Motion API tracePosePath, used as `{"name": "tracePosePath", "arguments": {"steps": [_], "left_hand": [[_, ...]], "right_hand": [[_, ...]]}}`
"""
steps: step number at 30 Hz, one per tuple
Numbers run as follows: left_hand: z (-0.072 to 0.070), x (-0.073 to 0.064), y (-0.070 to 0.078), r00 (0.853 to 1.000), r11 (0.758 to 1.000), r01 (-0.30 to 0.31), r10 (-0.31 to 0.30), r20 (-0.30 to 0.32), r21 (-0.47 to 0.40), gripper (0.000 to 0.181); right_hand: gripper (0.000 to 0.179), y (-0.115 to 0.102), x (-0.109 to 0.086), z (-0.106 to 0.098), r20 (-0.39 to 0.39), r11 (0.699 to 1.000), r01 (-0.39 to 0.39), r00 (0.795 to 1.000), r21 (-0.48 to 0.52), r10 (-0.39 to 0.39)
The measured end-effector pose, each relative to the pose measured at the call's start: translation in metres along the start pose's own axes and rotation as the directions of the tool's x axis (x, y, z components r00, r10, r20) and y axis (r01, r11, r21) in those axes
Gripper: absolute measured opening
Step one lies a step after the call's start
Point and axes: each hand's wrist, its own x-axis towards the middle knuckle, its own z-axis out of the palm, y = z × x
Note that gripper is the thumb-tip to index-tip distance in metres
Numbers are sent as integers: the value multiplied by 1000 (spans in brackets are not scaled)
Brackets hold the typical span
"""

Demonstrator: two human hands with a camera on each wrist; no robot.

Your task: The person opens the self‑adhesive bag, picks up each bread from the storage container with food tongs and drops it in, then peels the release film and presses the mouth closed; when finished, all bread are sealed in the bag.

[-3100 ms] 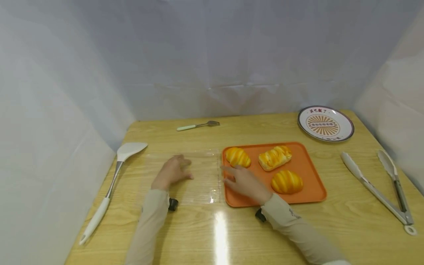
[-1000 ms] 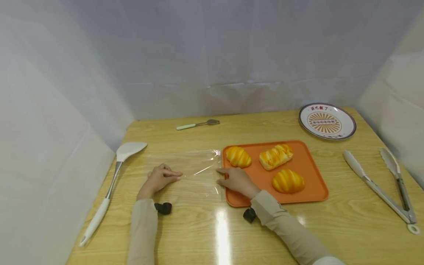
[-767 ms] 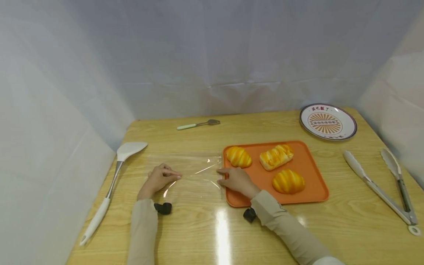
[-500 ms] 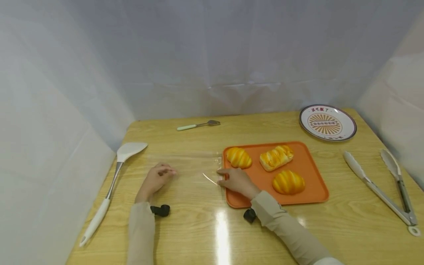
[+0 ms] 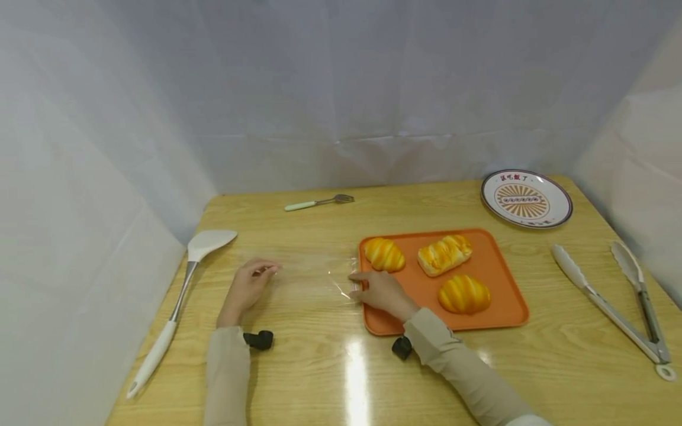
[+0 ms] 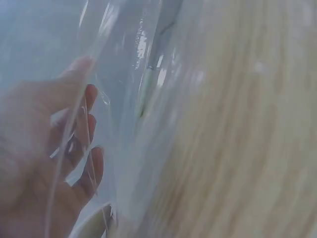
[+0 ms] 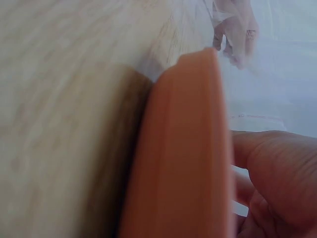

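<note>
A clear plastic bag [image 5: 309, 278] lies between my hands on the wooden table, to the left of the orange tray [image 5: 501, 313]. At its left end my left hand [image 5: 248, 287] pinches the film between thumb and fingers. In the left wrist view the raised clear film [image 6: 124, 163] hangs across that hand's fingertips. Over the tray's left rim reaches my right hand [image 5: 386, 291], its index finger and thumb apart and touching the bag's right end. In the right wrist view the tray rim [image 7: 183, 148] hides part of the right fingers.
Three bread pieces sit on the tray: two striped rolls, one at the left [image 5: 385, 254] and one in front [image 5: 464, 294], and a loaf [image 5: 444, 255]. A white spatula [image 5: 181, 296] lies left, a fork [image 5: 319, 202] behind, a plate [image 5: 526, 199] back right, and tongs [image 5: 613, 310] right.
Both hands have come to the bag's ends. My left hand has since moved slightly left and back with the film, whose glints shifted. The right hand has stayed in place over the last second.
</note>
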Motion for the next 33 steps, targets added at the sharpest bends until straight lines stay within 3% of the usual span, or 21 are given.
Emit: {"name": "tracePosePath", "arguments": {"steps": [5, 9, 15, 20, 29, 33], "left_hand": [[-5, 1, -1, 996, 986, 82, -85, -10, -146, 30], [-7, 1, -2, 996, 963, 75, -86, -35, -258, 29], [-5, 4, -2, 993, 965, 75, -96, -72, -253, 24], [-3, 5, -1, 989, 951, 100, -127, -75, -291, 27], [-3, 5, -6, 995, 937, 10, -43, -86, -350, 30], [-1, 3, -9, 996, 930, -24, -8, -88, -368, 26]], "right_hand": [[42, 1, 0, 1, -18, 1000, 15, 1000, -1, -15], [41, 1, 1, 2, -25, 1000, 16, 1000, -7, -16], [42, 1, 2, 2, -18, 1000, 17, 1000, -1, -17], [43, 2, 2, 1, -18, 1000, 20, 1000, -16, -20], [41, 0, 3, 1, -16, 1000, 15, 1000, 5, -15], [35, 5, -2, -2, -54, 996, 26, 998, 89, -21]]}}
